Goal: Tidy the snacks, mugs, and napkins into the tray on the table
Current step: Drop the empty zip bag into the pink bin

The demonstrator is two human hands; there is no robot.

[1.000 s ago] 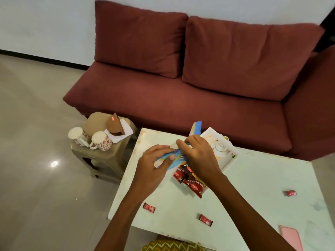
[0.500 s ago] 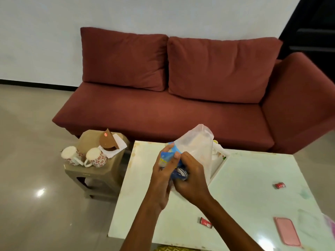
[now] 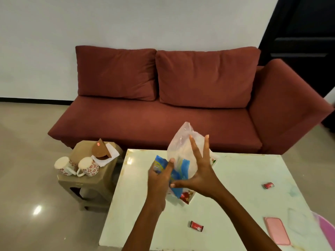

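My left hand [image 3: 159, 180] grips a clear and blue plastic snack bag [image 3: 183, 153], held upright above the pale table [image 3: 235, 196]. My right hand [image 3: 199, 171] rests against the bag's side with fingers spread apart. Under the bag a red snack packet [image 3: 186, 196] lies at the corner of the white tray [image 3: 214, 161], which the bag and hands mostly hide. Two small red sweets lie loose on the table, one [image 3: 196, 226] near the front and one [image 3: 268, 185] at the right. Two floral mugs [image 3: 88, 166] and white napkins [image 3: 110, 154] sit on a low stool [image 3: 87, 183] to the left.
A brown cone-shaped object [image 3: 99, 149] lies on the napkins. A pink phone [image 3: 277, 230] rests near the table's front right, beside a pink object [image 3: 328, 230] at the frame edge. A red sofa [image 3: 163, 120] stands behind the table.
The bag has been lifted upright off the tray area. My right hand has released its pinch and spread its fingers against the bag. The camera view has tilted up.
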